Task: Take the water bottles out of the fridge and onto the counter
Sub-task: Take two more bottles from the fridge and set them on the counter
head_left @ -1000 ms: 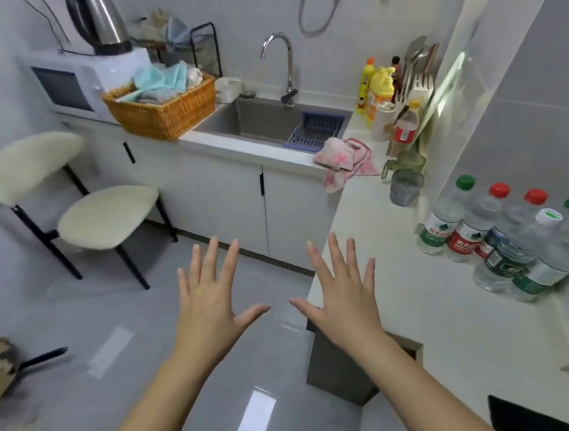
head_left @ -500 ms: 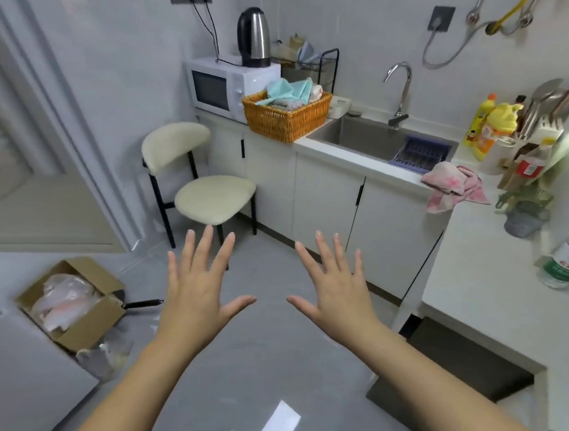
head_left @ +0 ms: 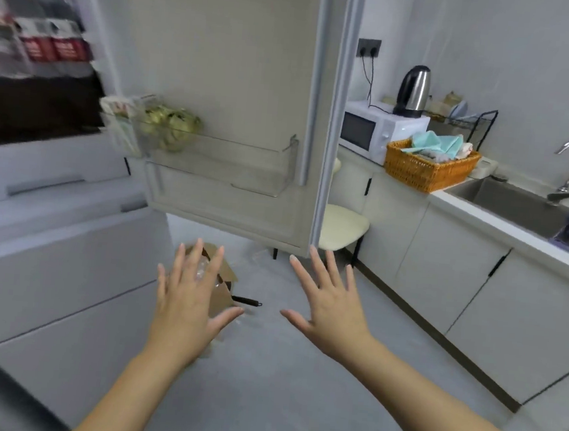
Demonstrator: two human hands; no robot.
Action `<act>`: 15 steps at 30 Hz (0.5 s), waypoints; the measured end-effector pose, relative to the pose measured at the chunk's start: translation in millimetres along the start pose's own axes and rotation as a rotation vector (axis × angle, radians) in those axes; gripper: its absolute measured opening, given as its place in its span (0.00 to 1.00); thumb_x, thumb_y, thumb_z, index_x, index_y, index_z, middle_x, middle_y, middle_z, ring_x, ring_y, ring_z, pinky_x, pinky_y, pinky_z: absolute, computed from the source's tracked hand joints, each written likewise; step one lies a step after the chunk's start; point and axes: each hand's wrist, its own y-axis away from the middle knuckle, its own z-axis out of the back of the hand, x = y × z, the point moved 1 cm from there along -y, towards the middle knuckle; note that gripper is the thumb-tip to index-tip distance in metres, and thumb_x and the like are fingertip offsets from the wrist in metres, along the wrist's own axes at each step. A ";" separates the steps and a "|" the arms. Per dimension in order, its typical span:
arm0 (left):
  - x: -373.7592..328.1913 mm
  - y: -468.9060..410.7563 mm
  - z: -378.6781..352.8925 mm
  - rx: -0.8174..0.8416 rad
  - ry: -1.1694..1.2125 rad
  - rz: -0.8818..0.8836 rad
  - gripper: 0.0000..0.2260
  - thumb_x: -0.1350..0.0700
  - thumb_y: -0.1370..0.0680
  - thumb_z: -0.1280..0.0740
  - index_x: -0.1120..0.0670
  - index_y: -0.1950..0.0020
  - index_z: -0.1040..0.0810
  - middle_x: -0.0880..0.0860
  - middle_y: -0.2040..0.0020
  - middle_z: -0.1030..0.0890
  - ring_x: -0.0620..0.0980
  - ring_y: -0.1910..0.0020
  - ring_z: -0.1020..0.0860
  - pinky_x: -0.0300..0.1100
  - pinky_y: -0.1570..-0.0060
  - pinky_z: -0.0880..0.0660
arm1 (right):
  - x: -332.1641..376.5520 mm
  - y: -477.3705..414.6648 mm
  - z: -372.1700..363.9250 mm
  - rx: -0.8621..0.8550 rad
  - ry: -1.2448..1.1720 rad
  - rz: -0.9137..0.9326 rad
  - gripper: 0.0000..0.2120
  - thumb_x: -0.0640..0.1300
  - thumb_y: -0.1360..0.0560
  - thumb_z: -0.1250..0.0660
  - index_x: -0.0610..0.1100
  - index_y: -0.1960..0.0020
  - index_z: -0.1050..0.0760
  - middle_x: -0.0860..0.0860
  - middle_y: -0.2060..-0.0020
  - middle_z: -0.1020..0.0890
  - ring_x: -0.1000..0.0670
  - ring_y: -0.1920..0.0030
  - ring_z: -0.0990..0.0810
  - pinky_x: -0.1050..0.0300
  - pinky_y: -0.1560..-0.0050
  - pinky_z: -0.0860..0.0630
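L hand (head_left: 186,296) & R hand (head_left: 330,305) out in front, fingers spread, holding nothing, over floor (head_left: 280,369). Cardboard box (head_left: 223,287) just behind L hand. Fridge door (head_left: 240,74) swung wide ahead; water bottles (head_left: 43,43), red labels, blurred, inside fridge upper left. Counter (head_left: 476,208) at right w/ orange basket (head_left: 424,169)

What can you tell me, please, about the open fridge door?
The fridge door stands wide open, its pale, smooth inner liner facing the camera, with a grey strip running down its right edge. A clear plastic door shelf spans it low down and holds greenish produce and a blurred packet at its left end. The rest of the shelf looks bare.
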 end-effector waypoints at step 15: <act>172.9 -64.4 7.3 -0.085 -0.146 0.292 0.44 0.31 0.27 0.38 0.43 0.23 0.63 0.51 0.20 0.61 0.53 0.22 0.65 0.62 0.24 0.53 | 134.0 -202.0 -55.6 0.050 -0.106 0.376 0.39 0.69 0.23 0.49 0.59 0.22 0.66 0.50 0.21 0.65 0.43 0.22 0.69 0.38 0.24 0.64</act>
